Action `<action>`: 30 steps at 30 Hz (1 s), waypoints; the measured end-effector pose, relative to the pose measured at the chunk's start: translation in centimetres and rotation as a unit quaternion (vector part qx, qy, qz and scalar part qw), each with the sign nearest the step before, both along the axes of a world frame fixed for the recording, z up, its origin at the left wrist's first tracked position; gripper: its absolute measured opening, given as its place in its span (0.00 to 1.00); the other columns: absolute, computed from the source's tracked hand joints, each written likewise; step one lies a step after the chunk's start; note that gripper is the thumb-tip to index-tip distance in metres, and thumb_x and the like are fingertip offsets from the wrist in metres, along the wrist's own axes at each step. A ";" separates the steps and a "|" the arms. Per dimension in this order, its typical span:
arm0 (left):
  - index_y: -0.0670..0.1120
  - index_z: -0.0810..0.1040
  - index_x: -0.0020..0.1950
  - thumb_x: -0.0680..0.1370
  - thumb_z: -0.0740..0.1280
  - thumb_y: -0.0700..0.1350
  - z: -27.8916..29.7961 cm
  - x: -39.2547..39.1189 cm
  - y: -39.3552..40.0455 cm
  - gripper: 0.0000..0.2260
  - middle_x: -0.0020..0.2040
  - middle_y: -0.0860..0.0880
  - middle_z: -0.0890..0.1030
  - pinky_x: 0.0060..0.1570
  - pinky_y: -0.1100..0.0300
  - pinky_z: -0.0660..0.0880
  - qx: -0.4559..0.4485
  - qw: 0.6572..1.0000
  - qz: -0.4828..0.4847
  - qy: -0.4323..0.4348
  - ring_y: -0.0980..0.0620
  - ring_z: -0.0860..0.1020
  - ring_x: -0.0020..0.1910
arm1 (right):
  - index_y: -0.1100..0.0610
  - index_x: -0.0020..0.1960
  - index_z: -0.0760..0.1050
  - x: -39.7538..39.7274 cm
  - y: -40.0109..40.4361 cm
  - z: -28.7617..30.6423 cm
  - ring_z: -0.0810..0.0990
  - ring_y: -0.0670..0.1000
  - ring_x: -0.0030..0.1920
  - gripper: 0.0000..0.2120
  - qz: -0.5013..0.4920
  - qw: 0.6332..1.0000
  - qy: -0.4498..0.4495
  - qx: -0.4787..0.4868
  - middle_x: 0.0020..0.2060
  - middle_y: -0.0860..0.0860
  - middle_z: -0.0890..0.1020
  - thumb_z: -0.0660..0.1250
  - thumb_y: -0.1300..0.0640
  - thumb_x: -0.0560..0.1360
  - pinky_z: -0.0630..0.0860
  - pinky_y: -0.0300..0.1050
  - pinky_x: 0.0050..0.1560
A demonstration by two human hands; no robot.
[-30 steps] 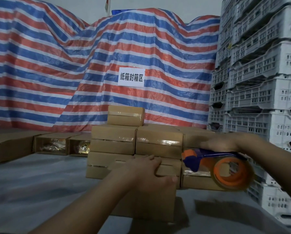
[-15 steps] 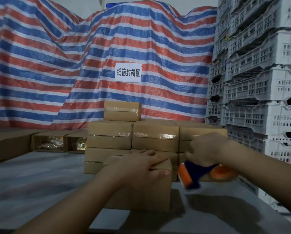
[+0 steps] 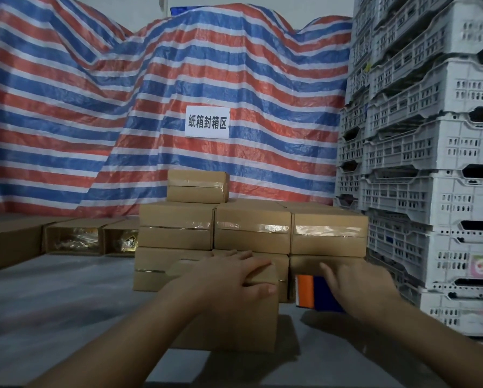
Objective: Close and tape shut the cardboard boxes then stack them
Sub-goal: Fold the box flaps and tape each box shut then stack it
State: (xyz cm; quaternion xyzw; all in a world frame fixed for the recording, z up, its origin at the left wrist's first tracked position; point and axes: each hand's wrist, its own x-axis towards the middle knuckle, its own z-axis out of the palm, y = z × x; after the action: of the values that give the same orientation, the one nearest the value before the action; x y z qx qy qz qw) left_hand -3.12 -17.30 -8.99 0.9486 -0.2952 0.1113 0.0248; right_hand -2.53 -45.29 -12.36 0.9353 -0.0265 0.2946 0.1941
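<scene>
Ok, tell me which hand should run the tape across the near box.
Right. The right hand already rests on the tape dispenser, just right of the box. The left hand lies on the box top, holding it down, so it is better left steadying.

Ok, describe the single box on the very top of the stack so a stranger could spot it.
Find the white paper sign on the striped tarp. Straight below, the stacked boxes rise in rows. The top box sits alone on the left column, taped, with nothing beside it.
</scene>
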 end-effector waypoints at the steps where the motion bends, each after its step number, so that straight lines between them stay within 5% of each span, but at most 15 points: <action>1: 0.66 0.50 0.77 0.78 0.52 0.70 0.0 -0.1 0.0 0.29 0.80 0.56 0.53 0.72 0.42 0.53 -0.001 1.000 -0.001 0.000 0.50 0.54 0.78 | 0.49 0.55 0.77 0.0 0.0 -1.0 0.75 0.48 0.31 0.22 0.005 1.000 0.000 -0.011 0.31 0.46 0.70 0.47 0.40 0.84 0.70 0.41 0.28; 4: 0.65 0.50 0.77 0.78 0.52 0.70 0.0 -0.1 0.0 0.29 0.80 0.56 0.54 0.72 0.43 0.54 0.002 1.000 -0.001 -0.008 0.50 0.54 0.77 | 0.44 0.53 0.75 -0.4 0.0 -3.0 0.74 0.46 0.31 0.21 -0.001 0.999 -0.014 0.039 0.31 0.46 0.69 0.46 0.37 0.83 0.66 0.40 0.28; 7: 0.65 0.51 0.77 0.77 0.52 0.71 -0.2 0.0 0.0 0.29 0.79 0.57 0.56 0.71 0.45 0.57 -0.006 1.000 -0.006 -0.013 0.51 0.57 0.76 | 0.45 0.61 0.74 -0.3 0.1 -4.7 0.81 0.48 0.41 0.17 0.006 0.999 -0.018 0.035 0.41 0.46 0.78 0.50 0.40 0.84 0.72 0.42 0.33; 12: 0.63 0.55 0.75 0.76 0.54 0.71 -0.6 0.3 0.0 0.30 0.75 0.58 0.65 0.66 0.49 0.63 -0.041 0.999 -0.012 -0.028 0.54 0.65 0.70 | 0.50 0.43 0.76 -0.9 1.3 -2.3 0.80 0.46 0.37 0.26 -0.035 0.994 0.008 0.099 0.38 0.46 0.80 0.47 0.37 0.83 0.73 0.44 0.37; 14: 0.62 0.57 0.75 0.76 0.55 0.71 -0.6 0.3 0.0 0.30 0.73 0.57 0.67 0.65 0.50 0.64 -0.043 0.999 -0.013 -0.028 0.54 0.67 0.68 | 0.49 0.39 0.74 -1.1 2.7 -0.3 0.78 0.45 0.35 0.25 0.021 0.987 -0.015 0.161 0.36 0.47 0.78 0.48 0.37 0.82 0.76 0.45 0.41; 16: 0.61 0.59 0.74 0.75 0.56 0.72 -0.6 0.4 0.0 0.30 0.71 0.56 0.70 0.60 0.54 0.66 -0.045 0.998 -0.012 -0.032 0.55 0.70 0.65 | 0.46 0.44 0.74 -1.1 4.6 1.9 0.76 0.42 0.41 0.19 0.173 0.932 -0.021 0.317 0.41 0.46 0.78 0.50 0.40 0.83 0.74 0.42 0.44; 18: 0.60 0.59 0.73 0.73 0.58 0.72 -0.6 0.4 0.1 0.32 0.69 0.55 0.72 0.55 0.57 0.67 -0.049 0.998 -0.012 -0.029 0.55 0.72 0.62 | 0.42 0.56 0.75 -1.0 7.4 4.1 0.75 0.39 0.51 0.15 0.296 0.802 0.012 0.518 0.52 0.42 0.79 0.51 0.41 0.84 0.69 0.38 0.50; 20: 0.58 0.56 0.75 0.72 0.61 0.72 -0.5 0.4 0.0 0.36 0.70 0.54 0.71 0.56 0.57 0.69 -0.054 0.998 -0.011 -0.023 0.54 0.72 0.64 | 0.44 0.72 0.69 -0.6 10.1 5.2 0.71 0.44 0.63 0.20 0.319 0.706 0.063 0.629 0.66 0.44 0.75 0.49 0.40 0.85 0.65 0.43 0.60; 24: 0.54 0.52 0.78 0.72 0.62 0.71 -0.6 0.7 -0.1 0.41 0.72 0.52 0.70 0.64 0.52 0.71 -0.051 0.998 0.001 -0.031 0.53 0.73 0.65 | 0.47 0.80 0.60 0.2 13.6 3.7 0.64 0.51 0.75 0.27 0.311 0.627 0.128 0.702 0.77 0.49 0.65 0.46 0.38 0.84 0.61 0.49 0.67; 30: 0.55 0.53 0.77 0.70 0.64 0.72 -1.4 1.3 -0.2 0.43 0.73 0.52 0.69 0.62 0.53 0.69 -0.072 0.995 0.018 -0.061 0.52 0.71 0.67 | 0.47 0.75 0.67 0.0 13.6 1.8 0.73 0.49 0.62 0.25 0.323 0.520 0.097 0.785 0.72 0.51 0.71 0.49 0.38 0.84 0.68 0.47 0.62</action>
State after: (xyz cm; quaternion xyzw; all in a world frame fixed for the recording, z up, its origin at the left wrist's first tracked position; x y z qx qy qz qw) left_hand -1.82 -17.49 -10.36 0.9410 -0.2699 0.1905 0.0733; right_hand -2.54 -31.69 -10.52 0.6757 0.0758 0.1040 -0.7258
